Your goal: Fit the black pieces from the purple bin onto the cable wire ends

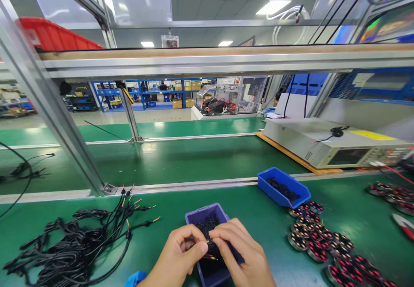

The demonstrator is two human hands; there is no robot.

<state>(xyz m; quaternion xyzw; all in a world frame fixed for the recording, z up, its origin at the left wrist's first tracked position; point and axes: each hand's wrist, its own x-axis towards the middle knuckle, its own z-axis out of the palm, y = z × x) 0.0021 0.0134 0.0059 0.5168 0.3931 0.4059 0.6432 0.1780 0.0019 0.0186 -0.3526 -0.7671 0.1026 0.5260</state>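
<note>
Both hands are pinched close together above a purple bin (207, 209) that holds small black pieces. My left hand (183, 252) grips a thin wire end, with a bit of yellow showing at the fingertips. My right hand (242, 250) pinches a small dark piece right beside it; its exact shape is hidden by the fingers. Under the fingertips, a black cable with a reddish and yellow end (210, 257) shows over the bin. Left of my hands lies a tangled pile of black cables (71, 244) with stripped, copper-coloured ends.
A blue bin (300, 198) of black pieces stands right of centre. Several round coils (313, 235) with red and black parts spread along the right. Behind them sits a grey instrument (323, 136). Metal posts (64, 119) rise at left; red-handled pliers (406, 226) lie at the right edge.
</note>
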